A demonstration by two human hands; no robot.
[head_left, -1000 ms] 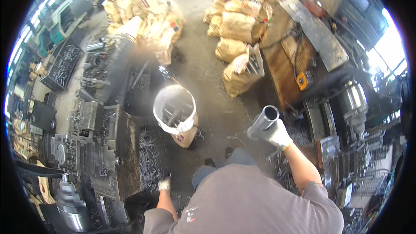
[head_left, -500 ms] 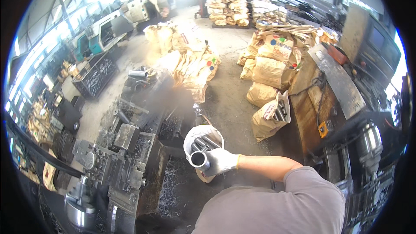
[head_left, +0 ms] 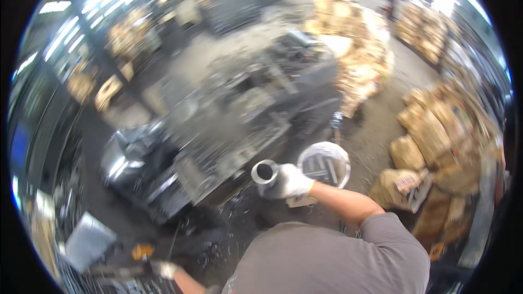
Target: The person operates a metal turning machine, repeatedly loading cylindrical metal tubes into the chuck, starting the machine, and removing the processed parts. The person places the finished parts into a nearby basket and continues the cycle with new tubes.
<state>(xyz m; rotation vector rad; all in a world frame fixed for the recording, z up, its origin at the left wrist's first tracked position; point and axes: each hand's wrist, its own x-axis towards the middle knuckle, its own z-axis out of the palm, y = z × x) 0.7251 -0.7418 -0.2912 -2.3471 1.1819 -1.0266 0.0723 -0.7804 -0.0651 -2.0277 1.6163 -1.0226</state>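
My right hand (head_left: 291, 181), in a white glove with a dark smudge, is closed round a short metal tube (head_left: 265, 172). The tube's round open end faces up. Just right of that hand stands a white bucket (head_left: 345, 173) with several metal tubes (head_left: 318, 167) inside. My left hand (head_left: 165, 269), also gloved, is at the lower left beside the edge of a machine. Motion smears its fingers, so whether it touches or grips anything cannot be made out.
A dark lathe-like machine (head_left: 234, 114), blurred, lies ahead and to the left. Stacked tan sacks (head_left: 354, 60) stand beyond the bucket. More sacks (head_left: 430, 130) are on the right, one open sack (head_left: 400, 188) nearest. Metal shavings litter the floor (head_left: 218, 239).
The view has swung left. My right hand has carried the tube from over the bucket to its left. My left hand has come into view at the lower left.
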